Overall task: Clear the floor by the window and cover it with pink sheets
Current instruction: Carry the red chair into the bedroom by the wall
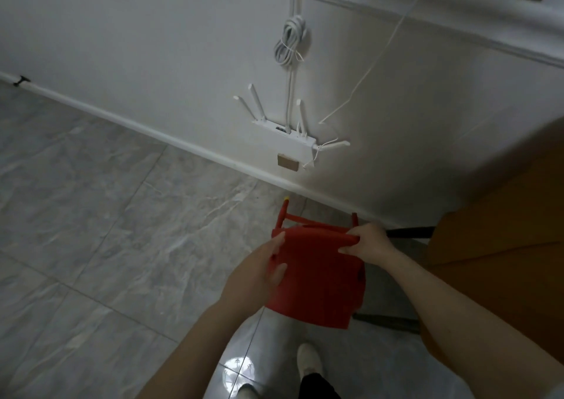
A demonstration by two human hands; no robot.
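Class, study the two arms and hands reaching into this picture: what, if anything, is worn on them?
Both forearms are bare up to the frame edge: no sleeves, gloves, watch, bracelet or rings show. The left hand and the right hand carry no markings or cables.

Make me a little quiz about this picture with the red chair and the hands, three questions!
1. True or false: both hands hold the red chair.
2. What white device sits on the wall above the chair? A) clock B) router with antennas C) lamp
3. Fill in: the floor is covered in grey ____.

Key:
1. True: the left hand and right hand grip its sides.
2. B, the router, below a coiled cable.
3. Tiles.
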